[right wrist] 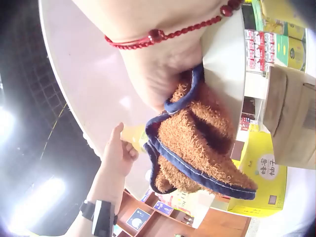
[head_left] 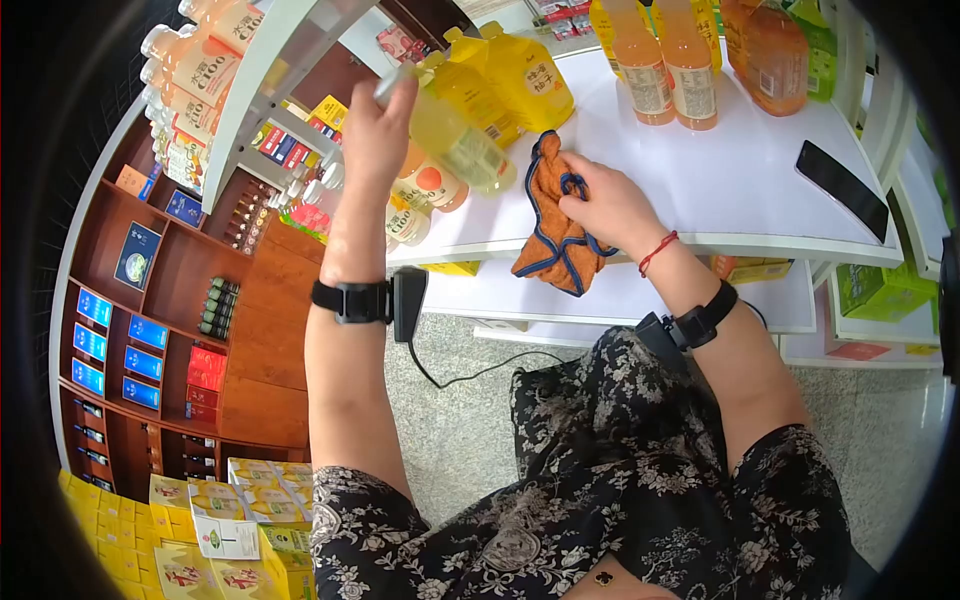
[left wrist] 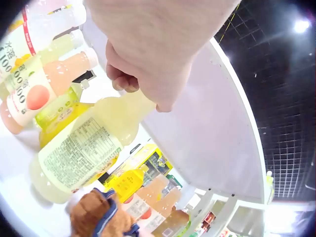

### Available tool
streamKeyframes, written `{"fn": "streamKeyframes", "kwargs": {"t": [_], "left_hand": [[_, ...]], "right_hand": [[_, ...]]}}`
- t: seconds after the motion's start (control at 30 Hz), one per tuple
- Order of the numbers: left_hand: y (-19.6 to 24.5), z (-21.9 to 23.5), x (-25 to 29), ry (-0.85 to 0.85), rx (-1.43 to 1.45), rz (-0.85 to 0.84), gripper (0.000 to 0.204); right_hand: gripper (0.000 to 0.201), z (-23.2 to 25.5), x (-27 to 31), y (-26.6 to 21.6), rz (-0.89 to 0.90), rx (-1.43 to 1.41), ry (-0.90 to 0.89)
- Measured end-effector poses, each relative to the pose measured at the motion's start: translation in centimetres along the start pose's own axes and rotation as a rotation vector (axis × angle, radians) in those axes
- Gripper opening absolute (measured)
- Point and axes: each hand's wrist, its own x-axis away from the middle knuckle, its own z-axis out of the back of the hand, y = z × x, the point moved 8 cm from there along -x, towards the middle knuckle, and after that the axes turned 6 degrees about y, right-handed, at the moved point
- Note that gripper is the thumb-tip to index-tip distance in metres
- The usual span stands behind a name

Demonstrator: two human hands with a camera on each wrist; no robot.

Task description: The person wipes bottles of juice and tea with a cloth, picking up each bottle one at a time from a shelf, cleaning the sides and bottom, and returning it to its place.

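Observation:
My left hand (head_left: pixel 377 137) grips a pale yellow bottle (head_left: pixel 455 140) by its cap end; the bottle leans, its base toward the right, over the white shelf. In the left wrist view the left hand (left wrist: pixel 148 64) is at the neck of the same bottle (left wrist: pixel 84 153), its printed label facing the camera. My right hand (head_left: pixel 615 208) pinches a bunched orange-brown cloth (head_left: pixel 560 225) with dark blue edging, just right of the bottle's base. The cloth (right wrist: pixel 192 143) hangs from the right hand (right wrist: pixel 163 69) in the right wrist view, which hides most of those fingers.
Yellow jugs (head_left: pixel 525 80) stand behind the bottle, with labelled bottles (head_left: pixel 432 180) at its left. Two pink bottles (head_left: pixel 645 80) and a large amber bottle (head_left: pixel 768 60) are at the back right. A black phone (head_left: pixel 843 188) lies near the right end of the white shelf (head_left: pixel 730 190).

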Motion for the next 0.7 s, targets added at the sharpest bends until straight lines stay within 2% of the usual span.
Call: {"fn": "streamKeyframes", "kwargs": {"t": [0.03, 0.1, 0.2, 0.23, 0.3, 0.43, 0.5, 0.53, 0.6, 0.7], "left_hand": [[1.1, 0.2, -0.7, 0.051, -0.004, -0.047, 0.054], [1.9, -1.5, -2.5, 0.041, 0.019, -0.045, 0.055], [3.0, -5.4, -4.4, -0.092, -0.003, -0.036, 0.059], [3.1, -6.5, -4.8, -0.088, -0.002, -0.037, 0.059], [4.2, -9.1, -5.2, -0.106, 0.066, -0.154, 0.058], [4.4, -14.2, -5.3, -0.149, 0.108, -0.156, 0.058], [5.4, -16.5, -5.4, -0.118, 0.078, -0.495, 0.059], [6.4, -16.6, -5.1, -0.109, 0.072, -0.487, 0.059], [6.5, -17.2, -5.2, -0.112, 0.078, -0.188, 0.053], [7.0, -18.5, -5.1, -0.139, 0.113, -0.142, 0.056]], "right_hand": [[0.051, -0.1, 0.1, 0.0, -0.007, 0.016, -0.008], [0.051, 0.0, 0.2, -0.2, 0.004, 0.032, 0.003], [0.052, 0.0, 0.2, -0.4, 0.011, 0.029, 0.002], [0.052, 0.0, 0.4, -0.5, 0.015, 0.031, 0.003], [0.051, 0.0, 0.4, -0.6, 0.035, 0.037, 0.008], [0.052, 0.2, 0.4, -1.0, 0.016, 0.051, -0.027], [0.052, 0.0, 0.5, -1.0, 0.042, 0.054, -0.015], [0.052, 0.0, 0.5, -1.1, 0.062, 0.054, 0.003], [0.052, -0.2, 0.4, -1.1, 0.059, 0.042, -0.027], [0.052, -0.6, 0.4, -1.1, 0.048, 0.054, -0.058]]}}
